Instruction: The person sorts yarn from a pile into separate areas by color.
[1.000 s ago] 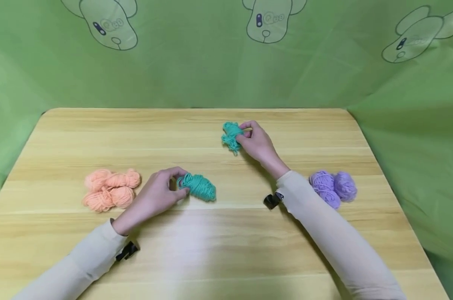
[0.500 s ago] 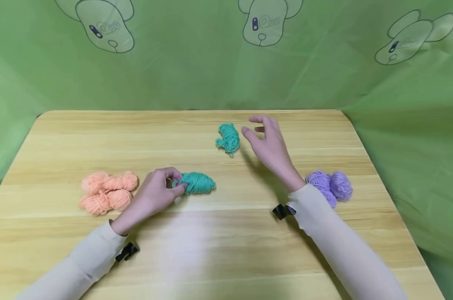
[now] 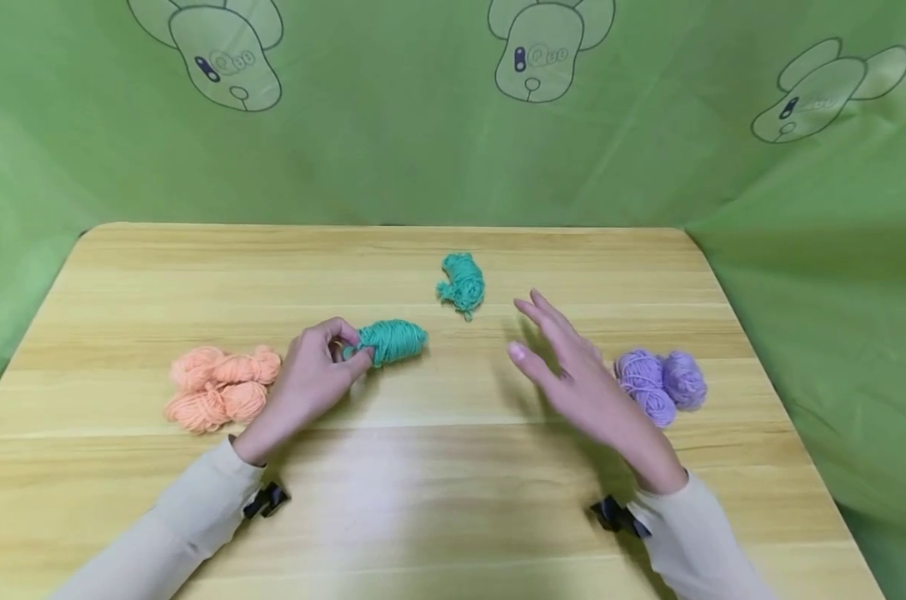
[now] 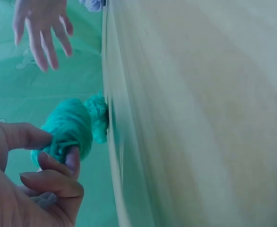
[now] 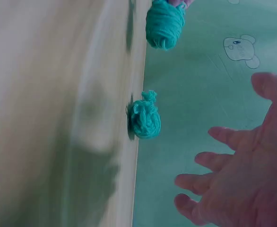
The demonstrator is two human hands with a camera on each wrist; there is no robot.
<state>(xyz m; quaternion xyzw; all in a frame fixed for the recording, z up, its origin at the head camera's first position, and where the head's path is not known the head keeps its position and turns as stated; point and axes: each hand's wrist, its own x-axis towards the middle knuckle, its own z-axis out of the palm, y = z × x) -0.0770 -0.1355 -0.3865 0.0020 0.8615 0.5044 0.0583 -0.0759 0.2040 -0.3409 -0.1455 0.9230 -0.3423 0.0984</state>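
My left hand (image 3: pixel 316 367) pinches one end of a teal ball of yarn (image 3: pixel 394 340), its thumb and fingers curled at the loose loops. In the left wrist view that teal ball of yarn (image 4: pixel 72 124) is held off the table. A second, smaller teal ball of yarn (image 3: pixel 463 283) lies on the table farther back, with loose strands at its side. My right hand (image 3: pixel 576 379) hovers over the table with fingers spread and nothing in it. It is apart from the second teal ball, which the right wrist view also shows beyond the fingers.
Several peach balls of yarn (image 3: pixel 220 387) lie grouped on the left of the wooden table (image 3: pixel 392 517). A group of purple balls of yarn (image 3: pixel 658 385) lies on the right, close beside the right forearm. A green cloth (image 3: pixel 392 158) hangs behind the table.
My right hand has let go of the smaller teal ball and drawn back toward the right front. My left hand has raised its teal ball and moved it slightly away from me.
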